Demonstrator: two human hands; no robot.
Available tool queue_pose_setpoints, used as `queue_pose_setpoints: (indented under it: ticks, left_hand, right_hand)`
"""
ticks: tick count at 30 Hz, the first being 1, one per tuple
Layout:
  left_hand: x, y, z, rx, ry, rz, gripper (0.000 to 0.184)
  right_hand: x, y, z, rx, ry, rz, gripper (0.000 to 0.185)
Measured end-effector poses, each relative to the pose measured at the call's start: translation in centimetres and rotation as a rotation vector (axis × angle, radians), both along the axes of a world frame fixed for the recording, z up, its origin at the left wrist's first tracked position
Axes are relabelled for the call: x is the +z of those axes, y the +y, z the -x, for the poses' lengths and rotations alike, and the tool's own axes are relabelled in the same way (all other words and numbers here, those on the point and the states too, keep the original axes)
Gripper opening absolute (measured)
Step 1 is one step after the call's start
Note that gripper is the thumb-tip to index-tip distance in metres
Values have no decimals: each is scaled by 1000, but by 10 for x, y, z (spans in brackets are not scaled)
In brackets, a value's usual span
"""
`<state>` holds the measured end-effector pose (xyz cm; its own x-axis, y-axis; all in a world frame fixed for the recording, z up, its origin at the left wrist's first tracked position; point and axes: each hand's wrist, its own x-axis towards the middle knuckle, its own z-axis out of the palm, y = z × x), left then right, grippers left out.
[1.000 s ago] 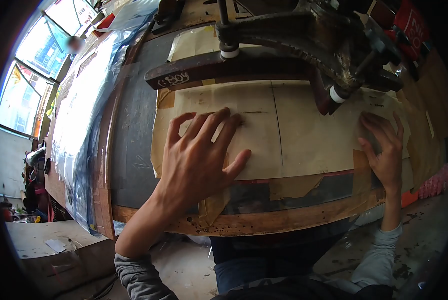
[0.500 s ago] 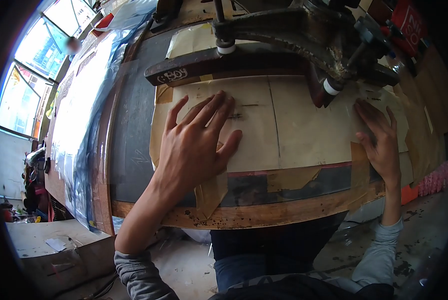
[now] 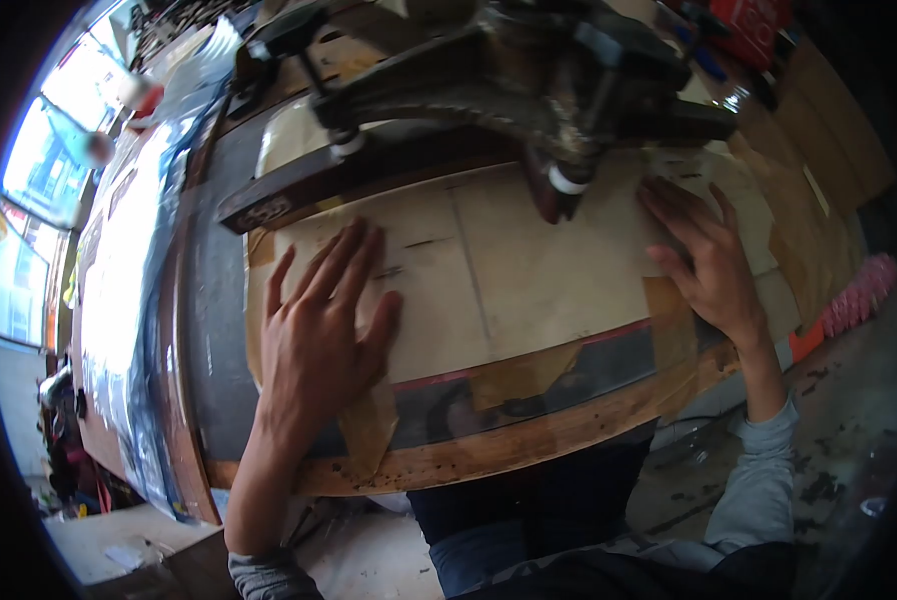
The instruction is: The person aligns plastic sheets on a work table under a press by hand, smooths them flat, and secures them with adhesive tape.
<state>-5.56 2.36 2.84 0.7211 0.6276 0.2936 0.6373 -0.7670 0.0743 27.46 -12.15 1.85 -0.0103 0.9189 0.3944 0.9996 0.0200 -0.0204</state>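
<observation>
A pale flat sheet (image 3: pixel 559 270) with a dark line across it lies taped on the dark work board. My left hand (image 3: pixel 319 330) rests flat on its left part, fingers apart. On the right part lies my right hand (image 3: pixel 704 250), palm down with the fingers stretched and the thumb out. Neither hand holds anything. Just beyond the fingertips, a long dark bar (image 3: pixel 369 170) runs across the sheet's far edge. Above it stands a heavy metal clamp-like frame (image 3: pixel 529 100) with white-collared bolts.
Brown tape (image 3: pixel 524 375) covers parts of the board's near side, above a wooden edge (image 3: pixel 469 450). Clear plastic sheeting (image 3: pixel 134 330) hangs along the left. A pink fluffy thing (image 3: pixel 859 295) and brown cardboard (image 3: pixel 819 130) are at the right.
The whole view has shifted and tilted, so the board, frame and hands appear further left. Both hands keep the same places on the sheet, fingers spread.
</observation>
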Motion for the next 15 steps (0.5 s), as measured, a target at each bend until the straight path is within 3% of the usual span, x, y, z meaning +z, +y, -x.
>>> queue_pose_setpoints:
  ticks: [6,15]
  left_hand:
    - [-5,-3,1,20,10,-95,42]
    - [-2,-5,-1,-3,6,-14,41]
  right_hand:
    - [-7,-1,-1,18,59,-126,27]
    - [-8,4,-5,3,55,-92,25]
